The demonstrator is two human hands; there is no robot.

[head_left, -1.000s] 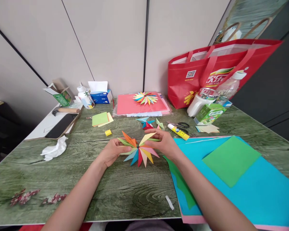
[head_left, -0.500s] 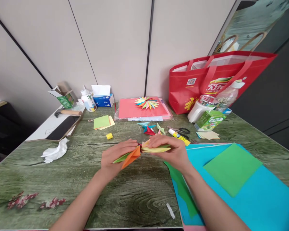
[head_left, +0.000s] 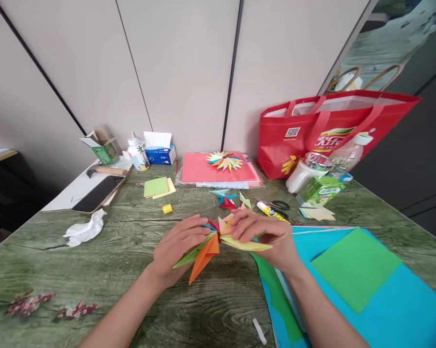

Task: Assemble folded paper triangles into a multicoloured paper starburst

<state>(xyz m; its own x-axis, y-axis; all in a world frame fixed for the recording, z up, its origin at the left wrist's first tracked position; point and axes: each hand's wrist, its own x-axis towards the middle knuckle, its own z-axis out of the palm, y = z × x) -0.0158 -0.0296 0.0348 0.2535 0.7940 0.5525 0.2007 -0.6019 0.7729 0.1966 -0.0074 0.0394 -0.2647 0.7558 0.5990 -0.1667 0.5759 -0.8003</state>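
Observation:
Between both hands, above the table's middle, is a folded paper star [head_left: 205, 256] of orange, green, yellow, pink, red and blue points. My left hand [head_left: 178, 246] is closed round its left side, by the green and orange points. On the right side my right hand [head_left: 265, 234] grips the yellow and pink points, fingers on top. The star's far side is partly hidden by the fingers. Just beyond it lie loose folded paper pieces [head_left: 228, 200] in blue, red and green. A glue stick [head_left: 270, 210] rests beside scissors [head_left: 278, 205] near my right hand.
A finished multicolour paper star [head_left: 224, 161] lies on a pack of red paper [head_left: 199, 169]. Blue sheets [head_left: 348, 309] with a green square [head_left: 356, 268] cover the right. A yellow cap [head_left: 167, 209], crumpled tissue [head_left: 85, 229], phone [head_left: 99, 193] and hammer [head_left: 111, 171] lie left. A red bag [head_left: 276, 140] stands behind.
The folded star has been spread wider and tilted, with its orange and yellow points now showing more. Both hands still hold it. The camera view has shifted slightly.

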